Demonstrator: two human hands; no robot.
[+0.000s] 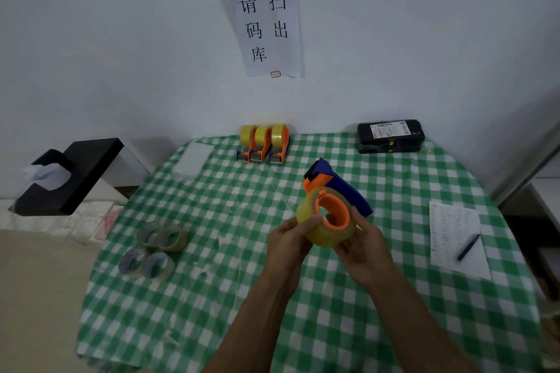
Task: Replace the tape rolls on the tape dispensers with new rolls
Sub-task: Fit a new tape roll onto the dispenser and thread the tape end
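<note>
Left hand point(288, 241) and right hand point(365, 248), fingers clamped round the tape roll point(321, 235), should press it squarely onto the dispenser point(348, 191) hub.

A black pen point(468, 247) lies on a white handwritten paper sheet point(448, 221) at the right of the green-and-white checked tablecloth point(333, 318). A black labelled parcel point(391, 138) sits against the wall.

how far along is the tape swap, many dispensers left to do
Looks done: three dispensers at the table's far edge each carry full yellow tape. In hand: left hand and right hand grip a yellow roll sitting on the orange hub of the blue dispenser. Left: finishing that one; no other dispenser shows. Four paler rolls lie at the left, probably the old ones.
</note>
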